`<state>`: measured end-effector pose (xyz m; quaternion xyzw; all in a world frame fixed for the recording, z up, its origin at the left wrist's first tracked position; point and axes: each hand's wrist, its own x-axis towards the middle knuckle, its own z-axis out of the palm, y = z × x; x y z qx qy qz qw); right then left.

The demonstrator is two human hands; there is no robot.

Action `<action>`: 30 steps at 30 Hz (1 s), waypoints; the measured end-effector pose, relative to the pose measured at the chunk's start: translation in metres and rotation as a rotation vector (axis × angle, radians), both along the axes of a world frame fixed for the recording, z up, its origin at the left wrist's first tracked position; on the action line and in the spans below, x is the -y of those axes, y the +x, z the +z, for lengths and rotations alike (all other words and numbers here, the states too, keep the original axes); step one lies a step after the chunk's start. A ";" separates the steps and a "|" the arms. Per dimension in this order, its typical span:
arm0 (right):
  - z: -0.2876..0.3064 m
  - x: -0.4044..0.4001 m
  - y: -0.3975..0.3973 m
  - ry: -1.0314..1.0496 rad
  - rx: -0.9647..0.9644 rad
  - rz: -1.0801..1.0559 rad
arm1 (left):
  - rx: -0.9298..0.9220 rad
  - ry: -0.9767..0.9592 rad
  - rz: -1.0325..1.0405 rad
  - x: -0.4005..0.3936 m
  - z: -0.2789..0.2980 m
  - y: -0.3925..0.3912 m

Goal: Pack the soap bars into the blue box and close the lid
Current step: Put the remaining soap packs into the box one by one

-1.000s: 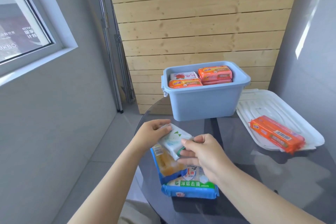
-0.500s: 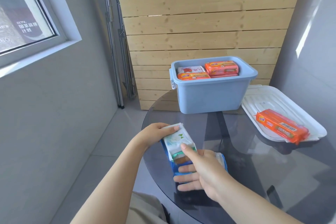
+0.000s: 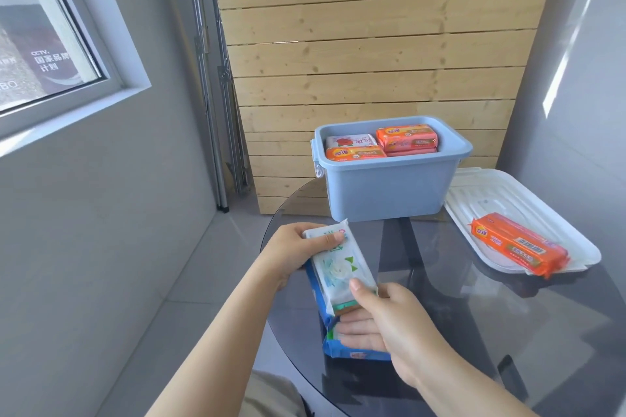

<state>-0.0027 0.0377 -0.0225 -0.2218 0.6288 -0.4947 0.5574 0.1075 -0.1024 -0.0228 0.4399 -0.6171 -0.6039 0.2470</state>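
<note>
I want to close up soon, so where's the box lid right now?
In the head view, the white lid lies flat on the glass table, on the right, just beside the blue box, with one orange soap pack lying on it.

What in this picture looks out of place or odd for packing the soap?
One orange soap pack lies on the white lid, which rests beside the blue box. The lid cannot go on while the pack sits there. Nothing looks spilled or damaged. Both hands, left and right, hold a stack of packs.
</note>
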 end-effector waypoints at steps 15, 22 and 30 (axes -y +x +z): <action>0.061 0.035 -0.090 -0.340 -0.135 -0.116 | -0.183 -0.351 0.203 0.008 0.090 -0.074; 0.099 0.077 -0.155 -0.433 -0.366 -0.236 | -0.262 -0.368 0.299 0.028 0.120 -0.132; 0.131 0.148 -0.238 -0.195 -0.892 -0.181 | 0.047 -0.352 0.198 0.089 0.120 -0.189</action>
